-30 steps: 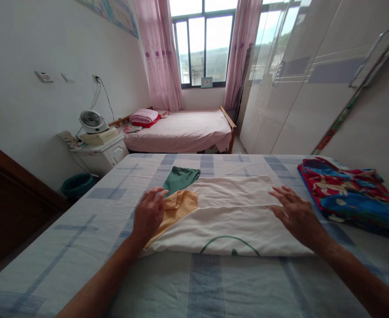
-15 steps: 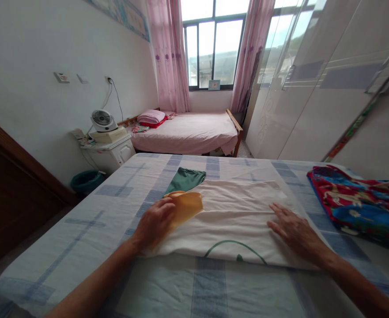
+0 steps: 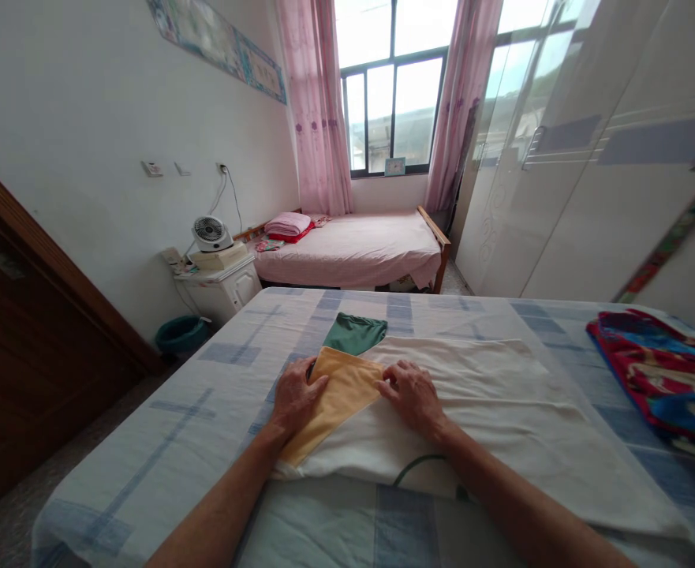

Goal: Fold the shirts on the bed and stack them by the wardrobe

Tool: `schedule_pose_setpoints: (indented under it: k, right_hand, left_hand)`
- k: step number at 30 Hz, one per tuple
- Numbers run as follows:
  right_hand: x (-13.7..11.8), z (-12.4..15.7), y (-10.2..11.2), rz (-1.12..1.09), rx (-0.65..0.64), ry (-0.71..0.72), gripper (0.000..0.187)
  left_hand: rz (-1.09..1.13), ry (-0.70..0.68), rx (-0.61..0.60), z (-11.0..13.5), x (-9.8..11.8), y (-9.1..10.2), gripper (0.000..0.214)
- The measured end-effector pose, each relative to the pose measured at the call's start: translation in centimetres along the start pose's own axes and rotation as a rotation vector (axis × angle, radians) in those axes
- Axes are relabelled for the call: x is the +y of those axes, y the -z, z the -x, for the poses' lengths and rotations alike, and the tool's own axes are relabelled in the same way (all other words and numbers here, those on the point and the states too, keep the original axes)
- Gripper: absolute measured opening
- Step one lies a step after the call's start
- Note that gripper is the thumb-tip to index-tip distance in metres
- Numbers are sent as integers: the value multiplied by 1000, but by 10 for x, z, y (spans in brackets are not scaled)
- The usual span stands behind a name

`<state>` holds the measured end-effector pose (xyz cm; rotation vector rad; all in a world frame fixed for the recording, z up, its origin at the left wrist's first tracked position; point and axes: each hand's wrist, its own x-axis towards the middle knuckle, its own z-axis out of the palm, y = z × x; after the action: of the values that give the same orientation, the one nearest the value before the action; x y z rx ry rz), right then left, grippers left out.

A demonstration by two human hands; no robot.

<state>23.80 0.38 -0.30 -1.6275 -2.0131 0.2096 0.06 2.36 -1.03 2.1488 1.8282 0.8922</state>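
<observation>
The yellow sleeve [image 3: 347, 383] of a white shirt [image 3: 501, 430] was touched at opposite edges by a half-curled left hand [image 3: 296, 396] and right hand [image 3: 412, 397]; whether cloth was pinched could not be told.

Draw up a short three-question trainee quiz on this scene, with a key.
1. True or false: the left hand and the right hand are both at the yellow sleeve.
2. Which lies farther away, the green sleeve or the yellow sleeve?
3. The patterned folded fabric lies: (a) left of the left hand, (b) right of the right hand, (c) between the hands.

Key: 1 true; 2 green sleeve; 3 b.
</observation>
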Motion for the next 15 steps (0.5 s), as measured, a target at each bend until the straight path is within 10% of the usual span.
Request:
schedule_pose_setpoints:
  k: [15]
  right_hand:
    - [13, 0, -13, -597, -87, 49, 22]
  left_hand:
    - [543, -49, -18, -4, -3, 18, 12]
